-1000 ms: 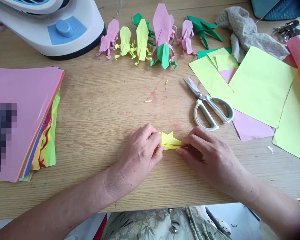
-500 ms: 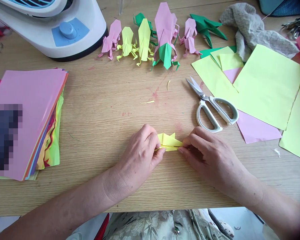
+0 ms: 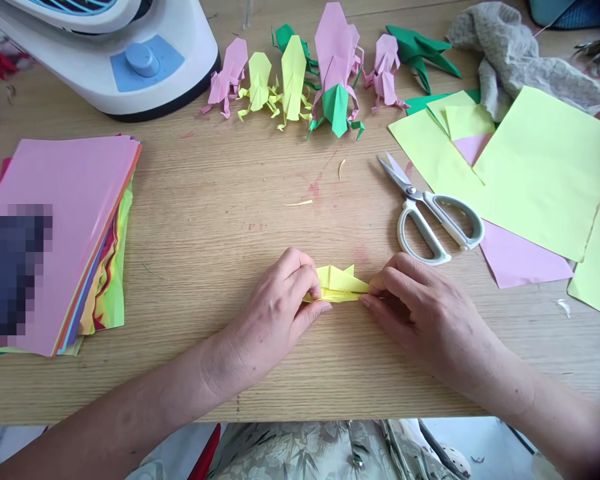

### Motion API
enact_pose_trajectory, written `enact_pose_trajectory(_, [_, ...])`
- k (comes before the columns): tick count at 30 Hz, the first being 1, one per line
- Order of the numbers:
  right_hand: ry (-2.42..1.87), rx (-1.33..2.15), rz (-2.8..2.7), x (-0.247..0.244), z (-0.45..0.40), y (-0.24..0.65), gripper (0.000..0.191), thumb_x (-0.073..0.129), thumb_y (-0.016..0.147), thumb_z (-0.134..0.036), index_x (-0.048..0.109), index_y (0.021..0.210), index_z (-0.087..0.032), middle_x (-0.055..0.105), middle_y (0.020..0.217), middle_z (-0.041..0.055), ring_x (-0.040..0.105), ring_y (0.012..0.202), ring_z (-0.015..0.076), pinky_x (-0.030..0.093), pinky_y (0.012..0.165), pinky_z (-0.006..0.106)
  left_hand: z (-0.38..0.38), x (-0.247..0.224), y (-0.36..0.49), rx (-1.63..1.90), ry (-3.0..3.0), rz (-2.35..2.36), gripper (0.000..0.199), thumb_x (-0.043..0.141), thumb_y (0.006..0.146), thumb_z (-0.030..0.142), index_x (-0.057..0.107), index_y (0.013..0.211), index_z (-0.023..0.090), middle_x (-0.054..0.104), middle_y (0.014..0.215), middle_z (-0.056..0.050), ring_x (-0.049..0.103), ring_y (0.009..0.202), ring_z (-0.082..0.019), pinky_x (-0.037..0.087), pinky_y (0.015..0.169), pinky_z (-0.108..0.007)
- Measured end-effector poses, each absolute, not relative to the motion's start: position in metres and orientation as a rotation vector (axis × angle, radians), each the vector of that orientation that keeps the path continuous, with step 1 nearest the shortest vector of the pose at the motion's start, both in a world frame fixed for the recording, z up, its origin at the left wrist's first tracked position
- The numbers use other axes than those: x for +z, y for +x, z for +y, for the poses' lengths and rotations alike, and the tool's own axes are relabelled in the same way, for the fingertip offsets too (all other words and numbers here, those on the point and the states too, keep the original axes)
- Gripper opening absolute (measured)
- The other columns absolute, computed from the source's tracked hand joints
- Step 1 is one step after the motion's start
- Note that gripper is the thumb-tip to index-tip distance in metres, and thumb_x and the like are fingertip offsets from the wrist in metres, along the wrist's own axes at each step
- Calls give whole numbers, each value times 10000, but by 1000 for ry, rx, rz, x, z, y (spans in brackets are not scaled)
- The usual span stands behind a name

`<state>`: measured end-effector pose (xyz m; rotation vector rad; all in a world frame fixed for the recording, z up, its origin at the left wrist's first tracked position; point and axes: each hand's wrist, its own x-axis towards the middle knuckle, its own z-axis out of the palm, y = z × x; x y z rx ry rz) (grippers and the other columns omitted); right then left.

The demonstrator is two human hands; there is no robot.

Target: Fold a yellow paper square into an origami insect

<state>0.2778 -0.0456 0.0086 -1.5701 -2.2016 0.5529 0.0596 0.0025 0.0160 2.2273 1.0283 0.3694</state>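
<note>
A small folded piece of yellow paper (image 3: 341,280) lies low over the table near its front edge, its creased flaps showing between my hands. My left hand (image 3: 291,293) pinches its left end between thumb and fingers. The narrow right tip is pinched by my right hand (image 3: 410,303), and the fingertips cover that end. Just beyond my right hand rest scissors (image 3: 430,207) with white handles, blades slightly parted and pointing to the upper left.
Folded paper frogs (image 3: 293,77) in pink, yellow and green line the back. A white appliance base (image 3: 190,60) stands at back left, above a stack of coloured paper (image 3: 75,200). Yellow sheets (image 3: 545,173) and a grey cloth (image 3: 500,47) occupy the right.
The whole view has shifted slightly. My left fingers have eased a little along the yellow paper, and its left end shows more below them. Both hands keep their pinch.
</note>
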Motion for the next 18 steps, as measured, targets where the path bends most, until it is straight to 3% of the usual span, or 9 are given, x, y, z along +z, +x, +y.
enact_pose_trajectory(12, [-1564,538,-2218,10,-45,277,186,523,954,-262,566,790,-185,531,785,41,505,690,165,402,617,304,7,19,55,375,2170,989,117,591,883,94,542,810,170,532,992,-29,563,843,-119,489,761,-263])
enact_pose_trajectory(18, [-1566,534,-2211,9,-45,277,186,523,950,-254,555,778,-190,531,785,39,493,682,160,397,610,300,5,17,56,397,2246,993,137,494,945,116,569,846,174,524,1005,-55,558,922,-146,504,820,-297])
